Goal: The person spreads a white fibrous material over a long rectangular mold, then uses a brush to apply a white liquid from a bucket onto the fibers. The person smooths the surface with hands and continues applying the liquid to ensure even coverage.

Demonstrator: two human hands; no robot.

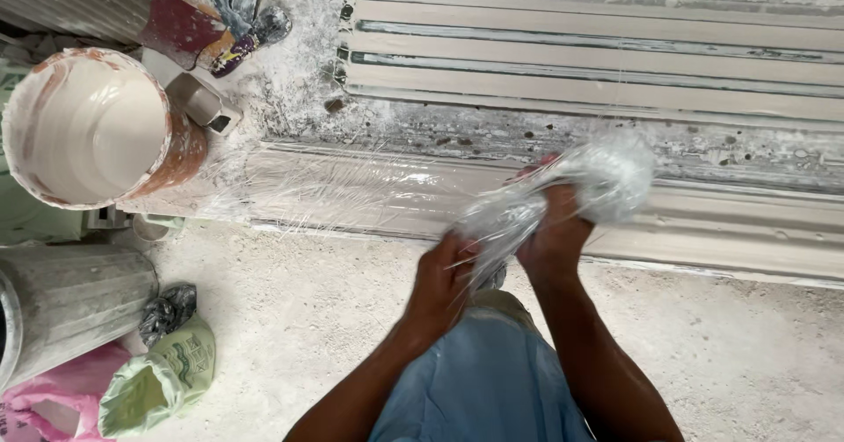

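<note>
One head-worn camera looks steeply down, close over the hands, at floor and moulded strips beyond.

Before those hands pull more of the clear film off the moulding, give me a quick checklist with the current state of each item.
1. Left hand grips the clear film: ok.
2. Right hand grips the bunched film: ok.
3. Film fully lifted off the moulding: not ok, a sheet lies on it at left.
4. Bucket off the film: cannot tell.
5. Film untorn: cannot tell, blurred.
</note>
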